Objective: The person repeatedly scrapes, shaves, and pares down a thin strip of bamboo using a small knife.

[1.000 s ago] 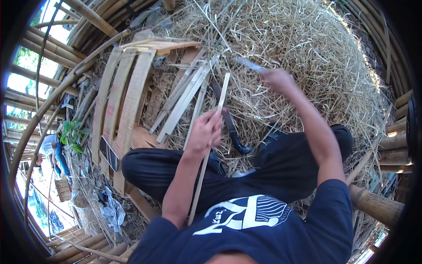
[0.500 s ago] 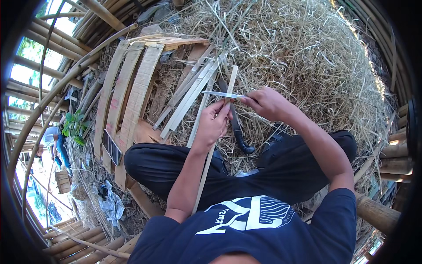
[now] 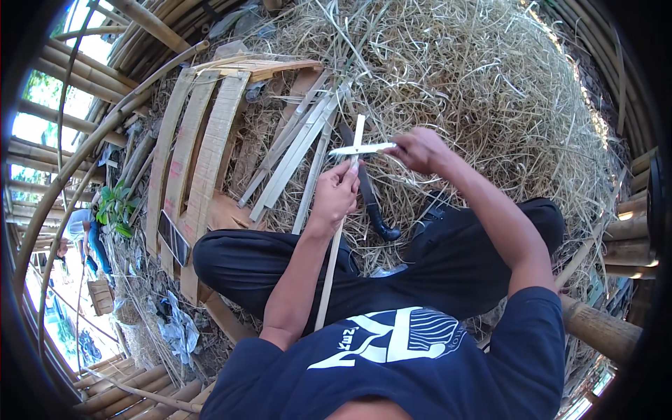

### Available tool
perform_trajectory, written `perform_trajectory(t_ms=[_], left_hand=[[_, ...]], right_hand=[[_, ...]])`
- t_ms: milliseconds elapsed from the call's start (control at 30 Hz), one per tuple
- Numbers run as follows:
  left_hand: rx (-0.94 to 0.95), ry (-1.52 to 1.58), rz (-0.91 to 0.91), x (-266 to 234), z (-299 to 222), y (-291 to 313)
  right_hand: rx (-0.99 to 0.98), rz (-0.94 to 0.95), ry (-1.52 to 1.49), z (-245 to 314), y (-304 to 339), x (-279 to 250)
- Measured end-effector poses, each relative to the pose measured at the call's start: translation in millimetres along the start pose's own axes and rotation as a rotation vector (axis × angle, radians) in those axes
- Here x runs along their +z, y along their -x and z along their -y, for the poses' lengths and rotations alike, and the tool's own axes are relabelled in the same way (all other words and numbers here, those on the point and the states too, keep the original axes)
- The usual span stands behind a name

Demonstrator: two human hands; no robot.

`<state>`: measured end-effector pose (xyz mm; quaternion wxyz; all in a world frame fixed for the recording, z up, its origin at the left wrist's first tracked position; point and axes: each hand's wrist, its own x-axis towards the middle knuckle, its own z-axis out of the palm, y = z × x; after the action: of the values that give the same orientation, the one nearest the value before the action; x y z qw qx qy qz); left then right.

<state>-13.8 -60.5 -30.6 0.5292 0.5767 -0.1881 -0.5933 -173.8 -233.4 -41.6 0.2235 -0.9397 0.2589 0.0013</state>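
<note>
My left hand (image 3: 335, 195) is closed around a long, thin bamboo strip (image 3: 330, 269). The strip runs from my lap up past the fingers, its upper end pointing away from me. In my right hand (image 3: 423, 151) is a knife (image 3: 360, 149), gripped by its handle. Its pale blade lies across the strip just above my left fingers and points left. Beneath, on the shavings between my legs, rests a dark curved tool with a black handle (image 3: 381, 225); its far part is partly hidden by the strip and blade.
Several split bamboo strips (image 3: 301, 157) lie left of my hands. Beyond them stands a slatted wooden pallet (image 3: 203, 161) with a phone (image 3: 173, 238) on it. A large heap of shavings (image 3: 476, 91) spreads ahead and right. At far left a person (image 3: 82, 231) bends outside the bamboo frame.
The knife has turned so that its broad face shows, and it still crosses the strip. The strip's upper end has swung slightly left and sits a little lower.
</note>
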Motion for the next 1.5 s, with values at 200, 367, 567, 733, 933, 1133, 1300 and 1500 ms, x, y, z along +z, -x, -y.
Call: perform_trajectory(t_ms=[200, 367, 567, 733, 933, 1133, 1300, 1500], left_hand=[[0.106, 0.064, -0.052, -21, -19, 15], [0.053, -0.053, -0.030, 0, -28, 15], [0.206, -0.242, -0.067, 5, -18, 8], [0.413, -0.513, -0.135, 1, -2, 3], [0.286, -0.481, -0.118, -5, 14, -3], [0.109, -0.230, -0.076, -17, -19, 19], [0.065, 0.049, 0.016, -7, -21, 17], [0.036, 0.117, 0.053, -8, -18, 15]], right_hand=[[0.551, -0.317, 0.002, -143, 17, -45], [0.445, -0.041, -0.440, 13, 1, -67], [-0.015, -0.007, -0.224, 48, 12, -19], [-0.030, -0.065, -0.150, 43, 13, -4], [0.058, 0.087, 0.002, 3, -7, 10], [0.433, -0.295, 0.290, -180, 20, -24], [0.437, -0.262, -0.426, -28, 1, -50], [0.028, 0.045, -0.323, 45, 13, -14]])
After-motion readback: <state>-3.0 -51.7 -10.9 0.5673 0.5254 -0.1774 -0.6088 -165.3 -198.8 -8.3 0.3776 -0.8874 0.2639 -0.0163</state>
